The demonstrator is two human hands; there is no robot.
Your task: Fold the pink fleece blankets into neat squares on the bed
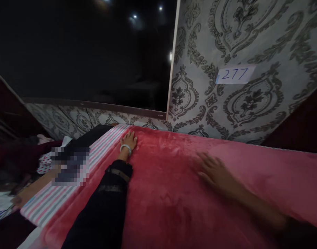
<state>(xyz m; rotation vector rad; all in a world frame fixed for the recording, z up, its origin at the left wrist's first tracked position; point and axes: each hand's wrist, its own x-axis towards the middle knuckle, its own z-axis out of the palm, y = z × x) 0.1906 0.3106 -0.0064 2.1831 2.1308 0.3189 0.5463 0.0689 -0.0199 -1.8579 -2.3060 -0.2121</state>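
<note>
The near edge of the red plush blanket (158, 193) is cut off by the bottom of the view, and its right end by the right side. Part of its surface is covered by the left sleeve (104, 204) and the right forearm. The right hand (212, 169) is blurred by motion; its fingers are extended and partly spread over the blanket, but whether the pile is touched cannot be told. The left hand (128, 140) is laid palm down, fingers spread, near the blanket's far left corner, with a pale bracelet (125, 149) worn at the wrist.

A patch at left is masked by pixelation, so part of the striped cloth (105, 141) bordering the blanket is hidden. Dark clutter beyond is hard to make out.

The blanket is spread flat below the television (96, 55) and patterned wallpaper (184, 93). Its far edge is run along the wall, its left edge slanted toward the viewer; with two sides cropped, the long axis cannot be settled.
</note>
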